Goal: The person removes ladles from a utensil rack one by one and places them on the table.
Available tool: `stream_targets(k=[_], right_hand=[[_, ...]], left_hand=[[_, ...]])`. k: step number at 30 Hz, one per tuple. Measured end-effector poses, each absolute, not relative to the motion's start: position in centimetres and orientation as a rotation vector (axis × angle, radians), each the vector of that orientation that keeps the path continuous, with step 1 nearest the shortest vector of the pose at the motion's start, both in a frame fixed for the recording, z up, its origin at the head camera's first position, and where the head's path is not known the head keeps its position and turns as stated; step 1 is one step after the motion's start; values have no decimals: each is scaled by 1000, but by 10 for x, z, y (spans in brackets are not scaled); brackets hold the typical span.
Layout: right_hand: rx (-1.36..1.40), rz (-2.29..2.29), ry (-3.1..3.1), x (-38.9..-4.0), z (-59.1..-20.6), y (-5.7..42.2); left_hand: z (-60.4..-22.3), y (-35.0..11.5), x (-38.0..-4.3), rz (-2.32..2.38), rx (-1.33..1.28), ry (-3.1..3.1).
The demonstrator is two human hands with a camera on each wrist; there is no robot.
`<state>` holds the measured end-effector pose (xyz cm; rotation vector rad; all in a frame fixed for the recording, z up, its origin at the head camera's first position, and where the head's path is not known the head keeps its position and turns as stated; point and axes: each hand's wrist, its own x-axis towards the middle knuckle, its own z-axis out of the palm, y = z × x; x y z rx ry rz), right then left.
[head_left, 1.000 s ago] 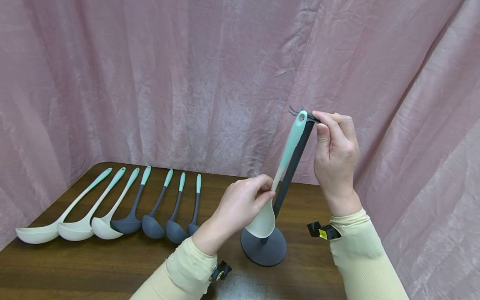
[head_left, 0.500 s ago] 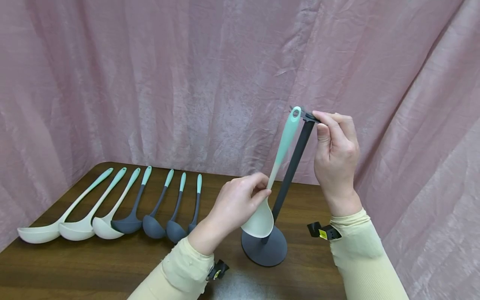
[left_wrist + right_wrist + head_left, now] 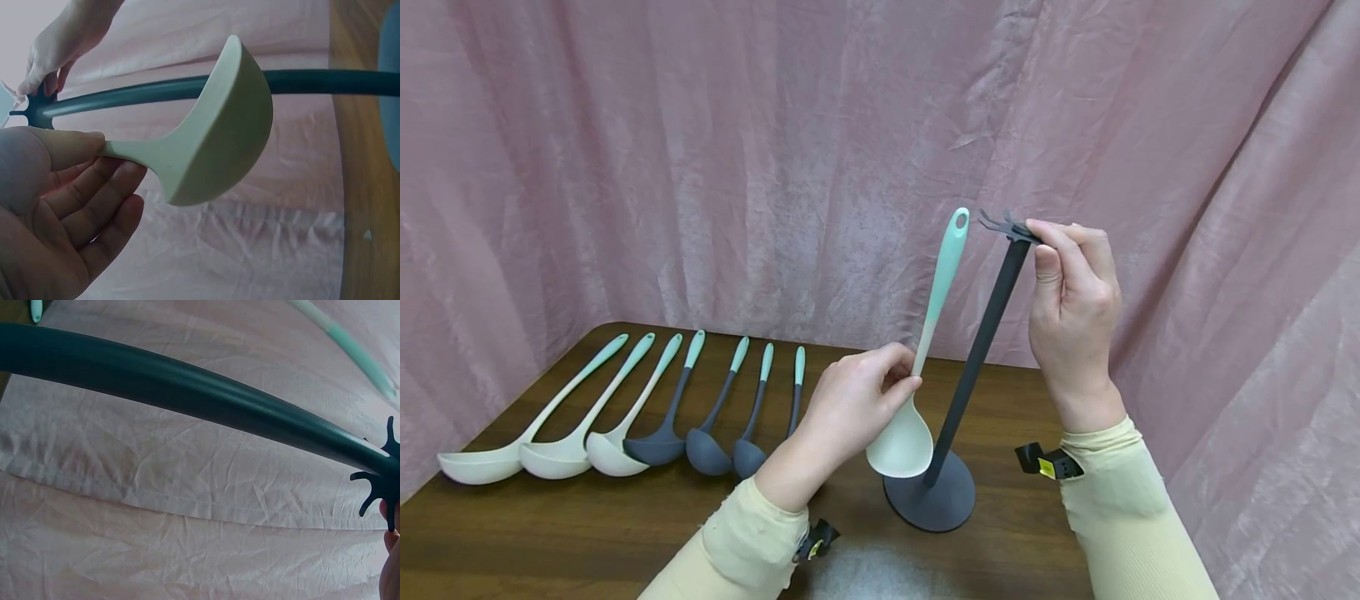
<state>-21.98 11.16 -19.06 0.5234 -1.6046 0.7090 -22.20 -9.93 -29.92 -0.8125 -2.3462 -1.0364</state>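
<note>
A cream ladle (image 3: pixel 901 442) with a mint-green handle is upright in the air, its hole at the top and its bowl down. My left hand (image 3: pixel 859 398) pinches it low on the stem between thumb and fingers, just above the bowl (image 3: pixel 219 137). To its right stands a dark grey utensil stand (image 3: pixel 981 358) with a round base and a top ring of curved hooks (image 3: pixel 997 223). My right hand (image 3: pixel 1075 300) pinches the hooked top with thumb and fingertips. In the head view the ladle's handle is apart from the hooks.
Several more ladles lie in a row on the left of the wooden table (image 3: pixel 512 533): cream ones (image 3: pixel 482 467) at the far left, dark grey ones (image 3: pixel 706 452) nearer the middle. My left forearm hides part of the rightmost. A pink curtain (image 3: pixel 850 167) hangs behind the table.
My left hand has drawn the ladle leftward, and its handle top has come away from the front of the stand's hooks. My right hand and the stand have hardly moved.
</note>
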Motion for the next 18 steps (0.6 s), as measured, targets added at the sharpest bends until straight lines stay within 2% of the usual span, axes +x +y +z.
stream_targets(k=[18], right_hand=[[511,710,-1614,-221,-192,115]], left_hand=[[-323,-114,-247,-957,-603,-2517]])
